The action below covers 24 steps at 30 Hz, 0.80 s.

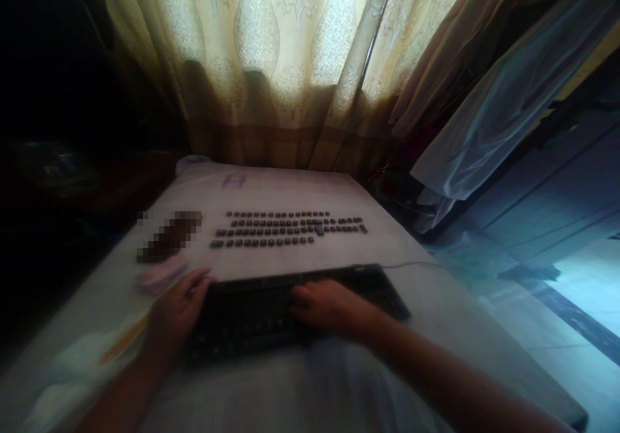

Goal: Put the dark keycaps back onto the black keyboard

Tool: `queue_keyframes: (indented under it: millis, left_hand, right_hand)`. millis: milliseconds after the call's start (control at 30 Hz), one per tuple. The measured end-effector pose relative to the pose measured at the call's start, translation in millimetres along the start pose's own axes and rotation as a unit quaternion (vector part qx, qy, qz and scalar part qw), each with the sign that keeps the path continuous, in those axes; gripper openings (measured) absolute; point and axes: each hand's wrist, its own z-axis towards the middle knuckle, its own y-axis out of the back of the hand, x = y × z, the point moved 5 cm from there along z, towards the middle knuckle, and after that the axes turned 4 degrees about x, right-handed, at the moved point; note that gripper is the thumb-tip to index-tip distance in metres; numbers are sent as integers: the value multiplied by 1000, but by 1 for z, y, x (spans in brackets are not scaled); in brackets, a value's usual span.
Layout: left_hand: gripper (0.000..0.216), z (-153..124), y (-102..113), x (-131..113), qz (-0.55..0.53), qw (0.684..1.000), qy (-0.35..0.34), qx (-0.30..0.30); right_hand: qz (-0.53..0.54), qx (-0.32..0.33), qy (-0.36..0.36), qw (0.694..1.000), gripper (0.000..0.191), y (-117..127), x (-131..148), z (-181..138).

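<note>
A black keyboard (252, 313) lies on the pale cloth-covered table, its cable leading off to the right. At its left end, my left hand (177, 307) grips the edge near the upper corner. My right hand (322, 304) rests over the middle of the keyboard with fingers curled together; whatever they may hold is hidden. Beyond the keyboard, loose dark keycaps (268, 232) are laid out in several rows. The keyboard's surface is dark and blurred, so single keys are hard to make out.
Left of the keyboard lie a pink object (162, 274), a pixelated brown item (169, 238), a yellow stick-like thing (123, 339) and crumpled white material (80, 355). Patterned curtains (300, 52) hang behind the table (290, 187). Clothes (494, 110) hang at right above a tiled floor (576, 316).
</note>
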Motion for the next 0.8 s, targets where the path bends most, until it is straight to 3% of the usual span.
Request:
queue_keyframes:
  millis: [267,433,533,600,667,800]
  left_hand:
    - [37,0,-2,1,-17,1000,-10,1]
    - [36,0,-1,0,-9,1000,-3,-3]
    - [38,0,1,-3,-7,1000,4,-2]
    - [38,0,1,-3,-6,1000,4,-6]
    - [37,-1,1,-2,-1,1000,3,-12]
    - [36,0,1,1,28,999,14,-19]
  right_hand:
    - [-1,-14,24,1000,16,-14,-1,-8]
    - [112,-59,-54,990,16,-24,-12,-16]
    - [167,-129,-85,974,21,-26,-17,-24]
    - [208,-206,-135,947,22,-25,-26,-33]
    - [260,-283,-212,899,17,-25,-38,-46]
    - [422,-363,-371,744,19,-37,-63,-73]
